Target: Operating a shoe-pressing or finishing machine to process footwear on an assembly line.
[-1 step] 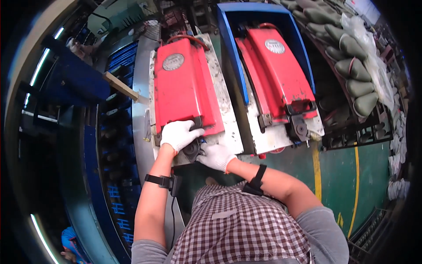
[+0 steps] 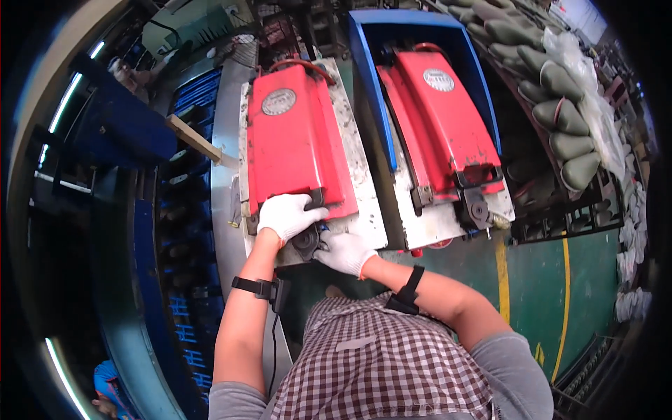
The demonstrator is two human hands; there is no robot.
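A red machine cover (image 2: 297, 143) lies lengthwise before me, with a round silver emblem near its far end. My left hand (image 2: 287, 215), in a white glove, is closed over the black handle (image 2: 316, 198) at its near end. In front of the handle sits a dark round fitting (image 2: 306, 243). My right hand (image 2: 344, 252), gloved too, has its fingers bent in at the fitting's right side, by a small blue piece (image 2: 322, 227). What the right fingertips hold is hidden.
To the right stands a second red machine (image 2: 448, 115) under a blue metal frame (image 2: 409, 19). Olive shoe-shaped forms (image 2: 560, 115) fill a rack beyond it. At left runs a metal-edged conveyor (image 2: 227, 133) with a wooden bar (image 2: 194, 138). Another person (image 2: 112, 385) shows at lower left.
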